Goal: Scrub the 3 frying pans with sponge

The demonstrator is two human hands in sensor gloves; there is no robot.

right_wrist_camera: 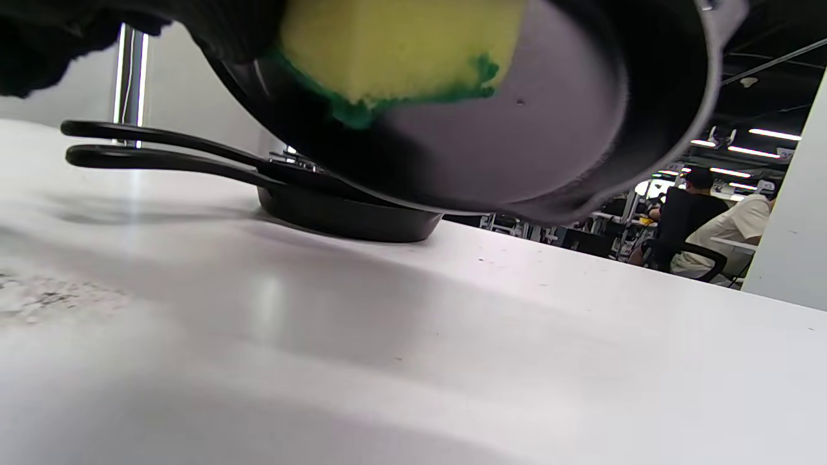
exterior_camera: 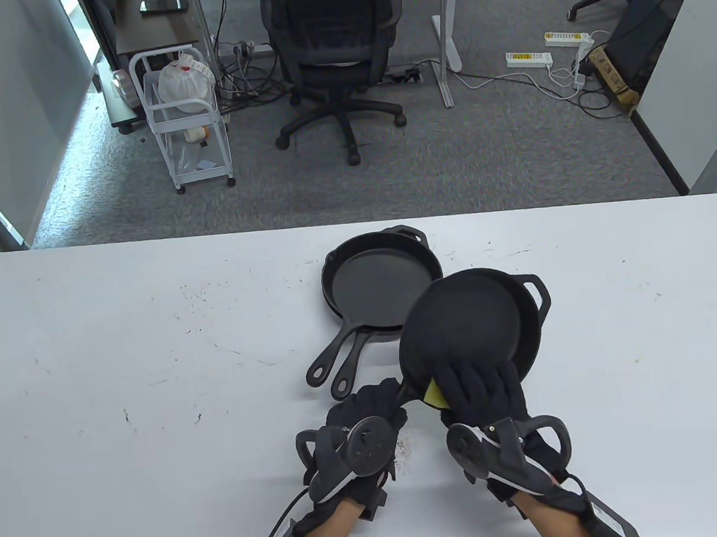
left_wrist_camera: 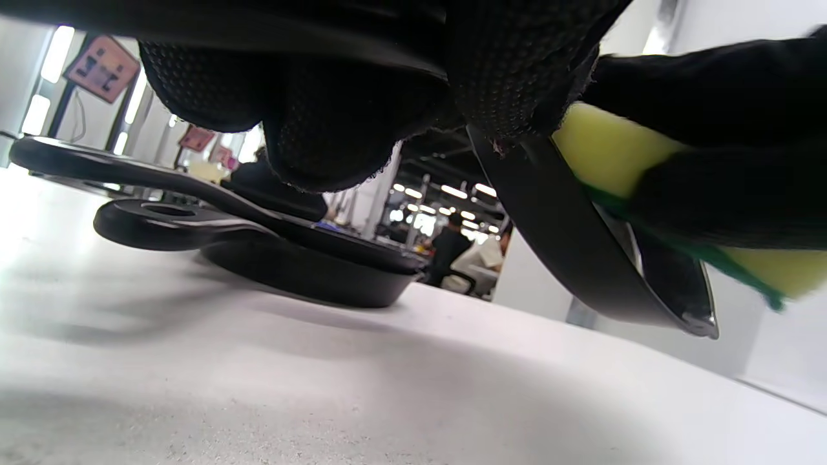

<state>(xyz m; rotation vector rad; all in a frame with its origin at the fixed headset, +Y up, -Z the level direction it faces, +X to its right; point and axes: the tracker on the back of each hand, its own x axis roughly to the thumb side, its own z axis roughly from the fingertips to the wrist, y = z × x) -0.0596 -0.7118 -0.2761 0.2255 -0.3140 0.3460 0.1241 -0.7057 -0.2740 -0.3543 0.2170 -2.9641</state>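
A white counter (exterior_camera: 153,361) is set before office chairs. A tilted pan (exterior_camera: 464,328) is gripped by the left hand (exterior_camera: 363,431); a sponge (exterior_camera: 433,393) is pressed inside by the right hand (exterior_camera: 482,395), two stacked pans (exterior_camera: 379,285) just beyond.

office | swivel chair (exterior_camera: 336,51) | power strips (exterior_camera: 529,58) | grey carpet (exterior_camera: 511,148)

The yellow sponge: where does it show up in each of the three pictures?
Table view: the sponge peeks out low and centre, under the right hand, on the tilted pan.
Left wrist view: upper right, against that pan's rim.
Right wrist view: top centre, pressed on the pan's inside.
Shared landmark: the two stacked pans on the table.
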